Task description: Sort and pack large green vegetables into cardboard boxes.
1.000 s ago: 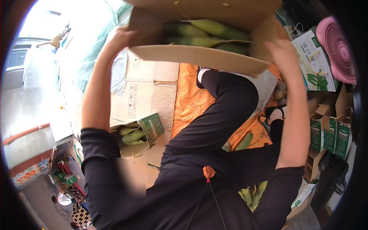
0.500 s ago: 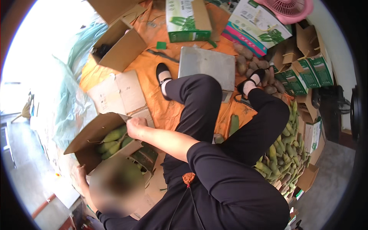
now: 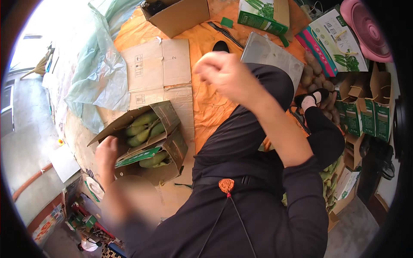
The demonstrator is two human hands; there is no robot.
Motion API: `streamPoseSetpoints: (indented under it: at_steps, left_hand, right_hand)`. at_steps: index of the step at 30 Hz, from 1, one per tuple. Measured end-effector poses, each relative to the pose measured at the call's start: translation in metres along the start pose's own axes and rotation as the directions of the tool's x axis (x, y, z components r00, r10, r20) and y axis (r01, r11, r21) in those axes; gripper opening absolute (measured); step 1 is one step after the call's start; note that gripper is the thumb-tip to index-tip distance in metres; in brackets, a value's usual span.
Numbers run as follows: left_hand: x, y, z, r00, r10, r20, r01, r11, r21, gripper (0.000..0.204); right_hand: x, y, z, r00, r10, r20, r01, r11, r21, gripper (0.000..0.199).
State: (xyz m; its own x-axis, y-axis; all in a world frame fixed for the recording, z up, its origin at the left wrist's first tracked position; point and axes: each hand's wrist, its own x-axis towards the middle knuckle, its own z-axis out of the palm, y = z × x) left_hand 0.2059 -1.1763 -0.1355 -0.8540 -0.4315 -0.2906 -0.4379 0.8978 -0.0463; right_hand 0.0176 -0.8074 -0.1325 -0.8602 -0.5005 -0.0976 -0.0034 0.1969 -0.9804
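Note:
A cardboard box holds several long green radishes in its upper part, with another radish in the lower part beside a green printed flap. At the box's left edge, my left hand has its fingers curled against the cardboard; some of the grip is hidden. My right hand is raised above the orange sheet, to the right of the box and apart from it. Its fingers look bent but are smeared by motion, so whether they hold anything cannot be made out.
Flattened cardboard lies beyond the box. Past my knees are a grey metal platform, brown potato-like tubers and green-white cartons. A radish pile lies at the right. Crumpled plastic covers the left side.
My right hand has left the box's far edge and risen toward the right. My left hand stays by the box's left edge. The whole view has shifted leftward.

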Motion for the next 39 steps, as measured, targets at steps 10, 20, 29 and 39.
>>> streamPoseSetpoints:
  at_steps: [10,20,29,39]
  left_hand:
    - [0.006,0.190,0.212,0.590,0.378,0.713,-0.621,0.777,0.103,0.028]
    - [-0.023,0.144,0.259,0.770,0.105,0.629,-0.488,0.733,0.475,0.074]
    - [-0.146,0.020,0.318,0.730,0.176,0.661,-0.581,0.670,0.463,0.047]
    - [-0.077,0.096,0.310,0.660,0.455,0.598,-0.314,0.890,-0.331,0.028]
  right_hand:
    - [-0.109,-0.014,-0.129,0.850,-0.036,-0.526,0.089,0.993,0.076,0.017]
    - [-0.213,0.026,-0.201,0.660,0.115,-0.742,-0.031,0.992,0.125,0.022]
    - [-0.212,0.040,-0.188,0.698,0.147,-0.701,-0.080,0.989,0.128,0.021]
    - [-0.212,0.041,-0.178,0.692,0.120,-0.711,-0.038,0.991,0.130,0.021]
